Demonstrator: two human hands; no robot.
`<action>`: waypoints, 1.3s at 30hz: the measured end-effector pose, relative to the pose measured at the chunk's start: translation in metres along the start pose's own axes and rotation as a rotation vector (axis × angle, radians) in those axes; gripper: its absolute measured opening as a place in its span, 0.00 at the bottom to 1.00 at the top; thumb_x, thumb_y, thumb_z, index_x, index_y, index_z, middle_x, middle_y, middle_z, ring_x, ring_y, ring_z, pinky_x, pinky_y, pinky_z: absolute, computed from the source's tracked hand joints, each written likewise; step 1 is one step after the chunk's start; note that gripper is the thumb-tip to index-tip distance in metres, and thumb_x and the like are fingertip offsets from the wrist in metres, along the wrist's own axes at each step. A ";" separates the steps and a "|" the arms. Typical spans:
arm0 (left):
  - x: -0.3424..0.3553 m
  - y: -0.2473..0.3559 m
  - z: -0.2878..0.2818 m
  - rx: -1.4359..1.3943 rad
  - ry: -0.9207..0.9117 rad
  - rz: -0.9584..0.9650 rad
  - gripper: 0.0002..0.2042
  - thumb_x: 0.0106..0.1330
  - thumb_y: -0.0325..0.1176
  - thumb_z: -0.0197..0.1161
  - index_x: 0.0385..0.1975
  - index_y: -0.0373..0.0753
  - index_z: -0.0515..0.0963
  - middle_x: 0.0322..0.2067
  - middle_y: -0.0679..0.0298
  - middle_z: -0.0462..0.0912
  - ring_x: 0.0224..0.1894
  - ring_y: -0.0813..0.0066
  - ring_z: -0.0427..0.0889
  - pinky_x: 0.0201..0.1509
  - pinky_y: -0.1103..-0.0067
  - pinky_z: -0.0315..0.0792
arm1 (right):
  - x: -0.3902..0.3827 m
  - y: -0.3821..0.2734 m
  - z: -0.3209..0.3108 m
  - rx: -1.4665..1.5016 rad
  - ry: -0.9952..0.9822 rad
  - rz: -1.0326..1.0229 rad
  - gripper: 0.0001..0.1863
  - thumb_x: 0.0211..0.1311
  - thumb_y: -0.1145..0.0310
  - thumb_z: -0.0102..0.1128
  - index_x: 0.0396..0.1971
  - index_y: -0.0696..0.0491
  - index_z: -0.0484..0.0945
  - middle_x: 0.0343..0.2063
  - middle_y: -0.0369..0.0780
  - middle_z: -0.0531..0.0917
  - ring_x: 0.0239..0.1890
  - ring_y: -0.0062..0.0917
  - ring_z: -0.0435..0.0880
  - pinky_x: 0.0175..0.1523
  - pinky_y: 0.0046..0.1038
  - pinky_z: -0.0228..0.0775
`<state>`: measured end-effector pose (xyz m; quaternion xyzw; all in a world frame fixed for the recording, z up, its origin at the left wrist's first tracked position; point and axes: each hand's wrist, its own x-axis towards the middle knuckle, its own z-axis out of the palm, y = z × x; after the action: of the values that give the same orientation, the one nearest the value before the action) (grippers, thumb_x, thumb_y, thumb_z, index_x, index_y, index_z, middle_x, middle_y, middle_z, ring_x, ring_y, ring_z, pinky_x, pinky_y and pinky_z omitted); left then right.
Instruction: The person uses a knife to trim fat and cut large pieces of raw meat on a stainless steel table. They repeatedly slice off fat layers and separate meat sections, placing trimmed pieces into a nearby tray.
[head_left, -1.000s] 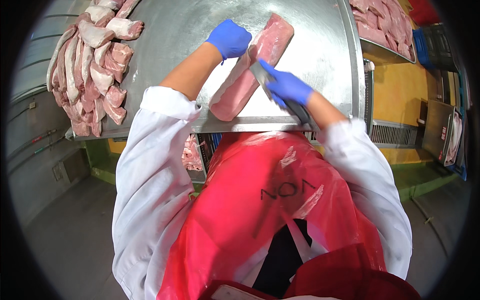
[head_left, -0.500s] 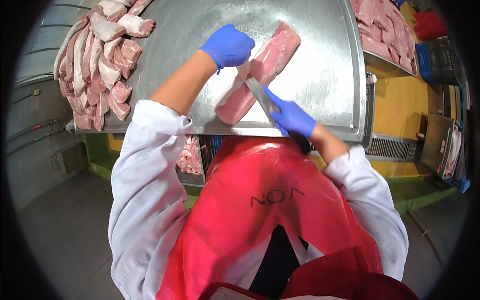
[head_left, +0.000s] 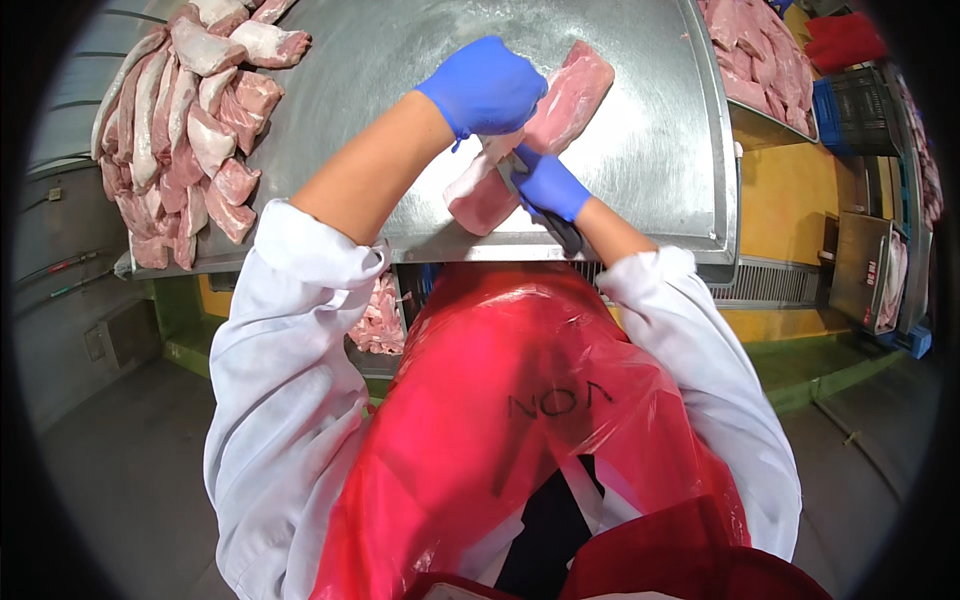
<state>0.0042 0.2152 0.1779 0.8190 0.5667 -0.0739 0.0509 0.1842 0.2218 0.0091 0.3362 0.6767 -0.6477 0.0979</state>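
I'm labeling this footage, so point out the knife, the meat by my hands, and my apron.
Knife [head_left: 563, 234]: head view, on its dark handle.
Meat [head_left: 573, 98]: head view, on its far half.
Apron [head_left: 465, 380]: head view, on its red front.

This looks like a meat-processing room, a butchery cutting floor. A broad, rimmed metal bench [head_left: 660, 180] carries a large pile of raw meat cuts [head_left: 180, 130] at its left end and, toward its front edge, a boneless loin [head_left: 575, 100] and a knife [head_left: 564, 234]. Past the bench's right edge stand a metal tray [head_left: 772, 120] heaped with pink cuts [head_left: 750, 50] and a black plastic crate [head_left: 865, 112]; raw trimmings [head_left: 378, 322] sit below its front edge. In front of the bench, the workwear matches: red plastic apron [head_left: 450, 430], white sleeves [head_left: 290, 390], blue gloves [head_left: 485, 85].
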 end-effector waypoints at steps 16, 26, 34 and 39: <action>-0.065 -0.016 -0.048 0.036 0.201 0.017 0.08 0.60 0.33 0.57 0.31 0.39 0.82 0.24 0.55 0.83 0.30 0.53 0.83 0.37 0.67 0.75 | -0.078 0.002 0.065 -0.194 0.083 -0.170 0.38 0.68 0.69 0.48 0.77 0.39 0.49 0.21 0.43 0.82 0.17 0.26 0.81 0.27 0.29 0.77; -0.102 -0.009 -0.117 0.222 0.328 0.089 0.07 0.51 0.32 0.61 0.20 0.42 0.86 0.22 0.56 0.85 0.25 0.55 0.85 0.31 0.64 0.78 | -0.053 -0.014 0.079 -0.076 0.057 -0.159 0.39 0.67 0.68 0.53 0.76 0.44 0.50 0.21 0.41 0.82 0.16 0.21 0.77 0.28 0.29 0.76; -0.127 -0.017 -0.160 0.270 0.620 0.359 0.07 0.52 0.28 0.60 0.14 0.43 0.77 0.16 0.59 0.75 0.21 0.56 0.80 0.34 0.65 0.78 | -0.061 -0.055 0.069 0.259 -0.175 -0.246 0.41 0.67 0.74 0.51 0.77 0.42 0.47 0.24 0.35 0.78 0.17 0.16 0.72 0.22 0.21 0.67; -0.078 0.021 -0.220 0.109 0.724 0.144 0.04 0.61 0.26 0.57 0.28 0.34 0.78 0.22 0.50 0.79 0.27 0.52 0.82 0.35 0.60 0.75 | -0.051 -0.087 0.089 0.024 -0.364 -0.267 0.41 0.65 0.74 0.48 0.77 0.37 0.49 0.26 0.37 0.79 0.20 0.19 0.75 0.29 0.25 0.71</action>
<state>0.0107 0.1731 0.4082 0.8315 0.4840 0.1942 -0.1915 0.1452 0.1274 0.0960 0.1222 0.6784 -0.7131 0.1278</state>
